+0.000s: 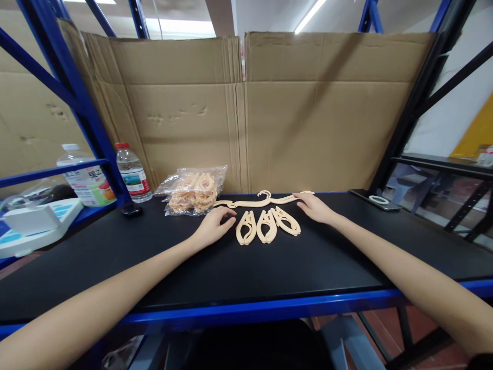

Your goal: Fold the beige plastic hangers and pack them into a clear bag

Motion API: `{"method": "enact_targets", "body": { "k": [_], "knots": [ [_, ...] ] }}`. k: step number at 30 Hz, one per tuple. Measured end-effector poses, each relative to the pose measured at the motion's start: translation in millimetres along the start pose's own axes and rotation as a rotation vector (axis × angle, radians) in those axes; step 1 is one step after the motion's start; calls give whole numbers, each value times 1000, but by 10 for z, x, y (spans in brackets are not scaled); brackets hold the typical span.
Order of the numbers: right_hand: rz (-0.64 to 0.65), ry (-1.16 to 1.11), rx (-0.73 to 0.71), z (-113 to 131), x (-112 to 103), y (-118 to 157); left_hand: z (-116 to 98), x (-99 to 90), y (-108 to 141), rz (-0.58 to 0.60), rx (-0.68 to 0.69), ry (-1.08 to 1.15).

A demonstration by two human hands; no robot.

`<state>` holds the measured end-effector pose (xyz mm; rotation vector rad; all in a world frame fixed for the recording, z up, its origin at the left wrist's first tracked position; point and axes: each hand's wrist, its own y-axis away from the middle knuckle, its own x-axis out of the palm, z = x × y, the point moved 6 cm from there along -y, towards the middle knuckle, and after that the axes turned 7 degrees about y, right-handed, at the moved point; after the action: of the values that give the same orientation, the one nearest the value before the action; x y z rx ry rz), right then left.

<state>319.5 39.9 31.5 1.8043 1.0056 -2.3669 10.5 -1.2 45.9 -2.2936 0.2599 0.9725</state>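
Note:
An unfolded cream plastic folding hanger (pixel 254 204) lies on the black tabletop (pixel 269 277), its hook pointing away from me. My left hand (pixel 215 224) rests by the hanger's left end, thumb and fingers apart. At the other end, the fingers of my right hand (pixel 314 207) lie stretched out over the hanger's arm, with the thumb apart. Between my hands and nearer to me are three folded hangers: a left one (pixel 252 226), a middle one (pixel 271 226) and a right one (pixel 295 224) that is tilted.
Behind my left hand sits a clear plastic bag (pixel 192 190) of folded hangers. Farther left are a water bottle (pixel 133 174), a black mouse-like object (pixel 131 209) and a larger bottle (pixel 87 177). A phone (pixel 373 200) with a white ring lies at right. Cardboard (pixel 308 118) walls the back.

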Motion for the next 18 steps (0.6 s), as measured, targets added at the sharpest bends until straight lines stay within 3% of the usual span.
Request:
{"method": "enact_targets", "body": {
  "k": [6,14,18],
  "knots": [
    [168,57,-55,-131,252,-32,73,18,-32,-19,-35,45],
    [66,132,-42,-75,152,-31,33,16,-11,-18,-18,50],
    [8,24,-93,-16,101,-30,29,17,-4,-21,-22,74]
  ]
}}
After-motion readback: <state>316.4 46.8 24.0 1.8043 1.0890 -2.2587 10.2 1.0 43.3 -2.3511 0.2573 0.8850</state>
